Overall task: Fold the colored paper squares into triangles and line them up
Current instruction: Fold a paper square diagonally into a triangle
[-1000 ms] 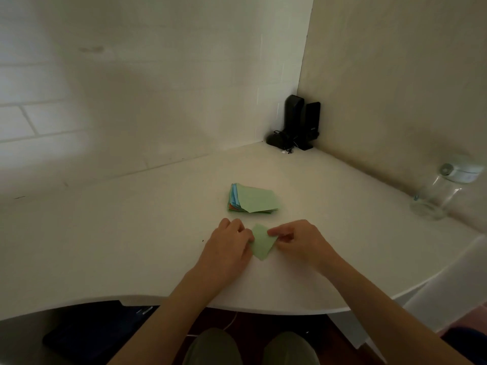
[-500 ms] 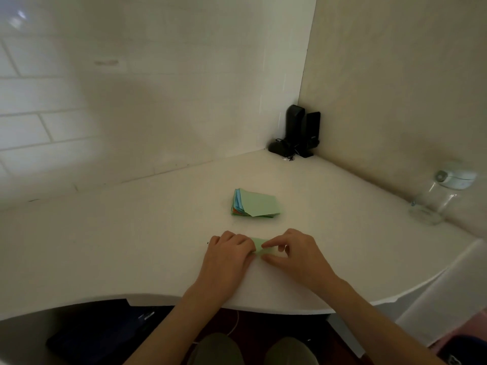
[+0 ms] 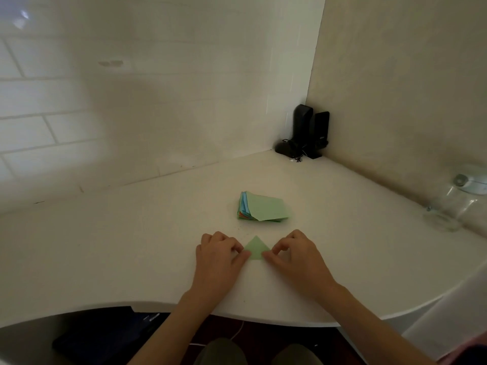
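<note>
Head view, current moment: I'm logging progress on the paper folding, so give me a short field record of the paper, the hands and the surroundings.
folded piece: green triangle, flat on the white desk, apex pointing away from the person
left hand: fingertips curled onto the triangle's left corner
right hand: fingertips curled onto the triangle's right corner
unfolded supply: stack of colored squares behind the triangle, green sheet on top
finished row: only this one triangle visible
corner: black speakers
far right: clear glass jar
</note>
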The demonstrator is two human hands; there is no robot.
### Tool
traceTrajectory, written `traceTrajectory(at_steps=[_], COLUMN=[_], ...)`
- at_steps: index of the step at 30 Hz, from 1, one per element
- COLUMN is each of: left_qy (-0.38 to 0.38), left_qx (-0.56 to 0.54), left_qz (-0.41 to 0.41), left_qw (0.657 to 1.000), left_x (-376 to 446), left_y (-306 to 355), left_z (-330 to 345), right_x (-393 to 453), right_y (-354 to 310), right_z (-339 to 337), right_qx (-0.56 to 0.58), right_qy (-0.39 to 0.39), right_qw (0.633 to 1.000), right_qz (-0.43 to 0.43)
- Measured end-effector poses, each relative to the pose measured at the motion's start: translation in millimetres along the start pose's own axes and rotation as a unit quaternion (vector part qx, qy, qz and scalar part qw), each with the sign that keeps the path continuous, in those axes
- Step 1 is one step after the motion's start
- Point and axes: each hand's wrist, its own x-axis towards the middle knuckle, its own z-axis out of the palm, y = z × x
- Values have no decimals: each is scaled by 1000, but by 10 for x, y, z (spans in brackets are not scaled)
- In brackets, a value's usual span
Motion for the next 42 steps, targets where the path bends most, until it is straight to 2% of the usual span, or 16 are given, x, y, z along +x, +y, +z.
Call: traceTrajectory(at_steps=[9, 15, 21, 28, 33, 37, 40, 42], left_qy=[-2, -15, -30, -12, -50, -84, -83, -70], left_qx=[94, 29, -54, -5, 24, -18, -74, -98], left_qz=[-22, -23, -6, 21, -43, -91, -104, -101], left_qw=[995, 999, 998, 1000, 998, 992, 988, 988], left_x=[-1, 31, 26, -76, -43, 14, 23, 25], left_y=[80, -15, -107, 197, 400, 372, 349, 307], left_z=[105, 34, -71, -49, -24, -13, -23, -42], right_x=[54, 79, 121, 66, 56, 39, 44, 78], right_y=[-37, -5, 74, 66, 66, 77, 75, 53], right_z=[125, 100, -1, 18, 36, 51, 43, 47], right_qx=[-64, -25, 79, 87, 85, 72, 71, 70], right_qy=[20, 11, -18, -1, 1, 5, 4, 29], right_qw=[997, 997, 994, 995, 995, 997, 997, 997], right_qz=[41, 66, 78, 54, 48, 38, 27, 12])
